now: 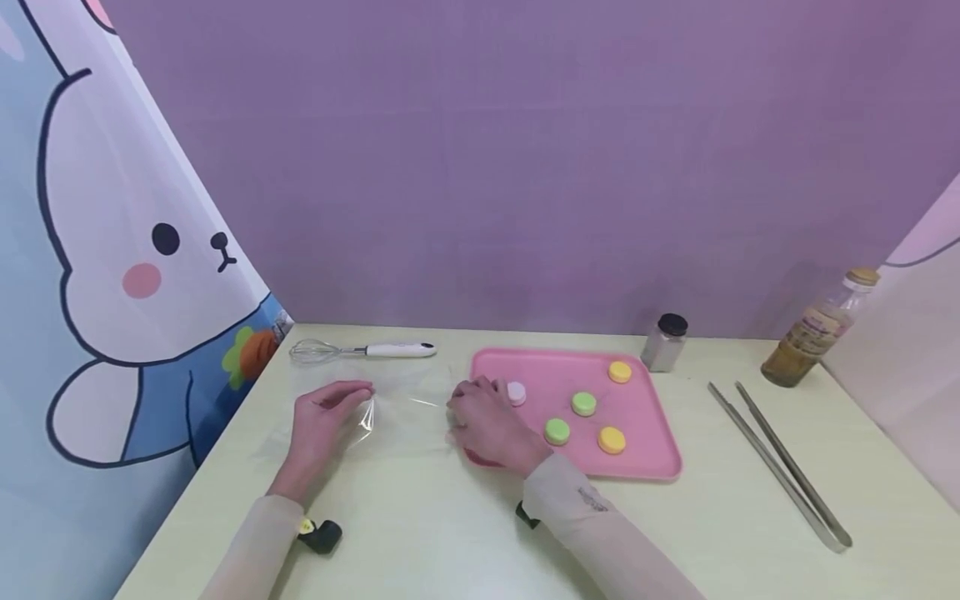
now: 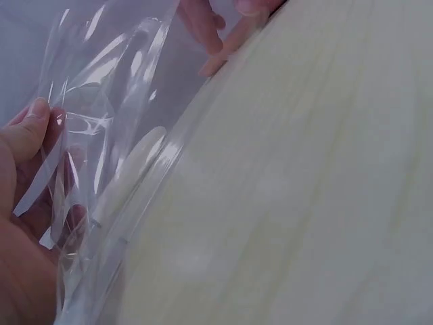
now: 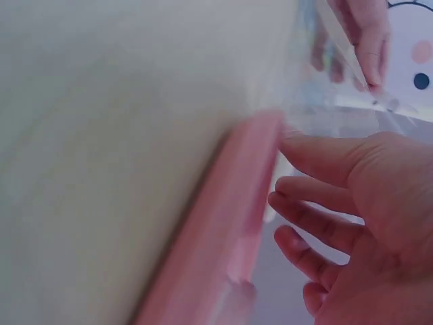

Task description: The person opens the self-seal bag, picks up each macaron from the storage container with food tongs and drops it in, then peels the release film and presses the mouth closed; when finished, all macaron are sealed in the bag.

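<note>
A clear plastic bag or sheet (image 1: 416,421) lies on the left half of the table; which of the two it is I cannot tell. My left hand (image 1: 322,429) pinches its left side between thumb and fingers, and the plastic (image 2: 101,135) rises crinkled there in the left wrist view. My right hand (image 1: 495,425) is over the left end of a pink tray (image 1: 652,458). Its fingers (image 3: 318,223) are loosely bent with nothing seen between them, the thumb close to the tray's rim. Small round macarons sit on the tray: a pale one (image 1: 517,393), green ones (image 1: 584,404) and yellow ones (image 1: 611,440).
A whisk (image 1: 397,350) with a white handle lies behind the plastic. Behind the tray's right corner stands a small black-lidded jar (image 1: 665,343). Metal tongs (image 1: 783,467) lie to the right, with a corked bottle of brown liquid (image 1: 813,333) at the back right.
</note>
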A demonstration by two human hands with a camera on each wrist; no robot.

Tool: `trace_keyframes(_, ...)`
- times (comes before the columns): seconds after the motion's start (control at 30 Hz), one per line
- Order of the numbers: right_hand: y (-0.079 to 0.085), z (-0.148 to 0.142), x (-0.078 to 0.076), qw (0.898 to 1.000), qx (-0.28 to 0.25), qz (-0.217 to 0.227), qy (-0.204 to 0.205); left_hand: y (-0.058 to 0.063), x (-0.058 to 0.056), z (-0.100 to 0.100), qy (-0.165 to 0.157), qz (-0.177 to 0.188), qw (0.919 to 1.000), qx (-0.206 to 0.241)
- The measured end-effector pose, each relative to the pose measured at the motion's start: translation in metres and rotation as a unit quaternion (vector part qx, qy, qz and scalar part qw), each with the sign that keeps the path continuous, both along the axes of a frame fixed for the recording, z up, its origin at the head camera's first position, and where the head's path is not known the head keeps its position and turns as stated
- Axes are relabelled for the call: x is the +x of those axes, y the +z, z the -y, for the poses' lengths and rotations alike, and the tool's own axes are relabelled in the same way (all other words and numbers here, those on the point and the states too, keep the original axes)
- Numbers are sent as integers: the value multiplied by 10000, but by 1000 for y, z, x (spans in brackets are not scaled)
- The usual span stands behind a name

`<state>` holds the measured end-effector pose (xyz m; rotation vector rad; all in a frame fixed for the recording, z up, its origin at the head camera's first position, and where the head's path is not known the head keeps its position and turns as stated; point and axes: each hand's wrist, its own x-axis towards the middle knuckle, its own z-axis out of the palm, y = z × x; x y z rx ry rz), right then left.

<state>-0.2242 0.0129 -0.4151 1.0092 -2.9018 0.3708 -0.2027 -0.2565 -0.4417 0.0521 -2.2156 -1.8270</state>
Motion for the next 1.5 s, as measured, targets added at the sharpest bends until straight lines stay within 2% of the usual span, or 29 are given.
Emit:
trace_keyframes(0.2, 16, -14, 7, 9987, -465, -186, 114, 2, 3, 0, 23, -1, 9996, -286)
trace_keyframes(0.4, 30, -34, 22, 9948, -937, -326, 211, 4, 4, 0, -21, 18, 9998, -198)
trace_keyframes(0.53, 37, -54, 37, 9917, -1241, -344, 12, 10, 6, -4, -61, 23, 9998, -189)
trace_keyframes(0.63, 39, -70, 47, 9880, -1483, -382, -196, 10, 5, -4, -82, -53, 9998, -196)
trace_keyframes(0.87, 33, -113, 67, 9782, -1878, -746, -473, 1, 2, -1, -32, -108, 9995, -289)
trace_keyframes(1.2, 21, -174, 96, 9708, -1941, -1033, -964, -2, 2, 0, -77, -208, 9994, -272)
trace_keyframes(1.47, 8, -209, 119, 9639, -1985, -1194, -1312, -7, -1, 2, -99, -390, 9985, -364)
trace_keyframes(1.5, 7, -212, 122, 9634, -1971, -1215, -1349, -3, 1, 1, -84, -324, 9988, -367)
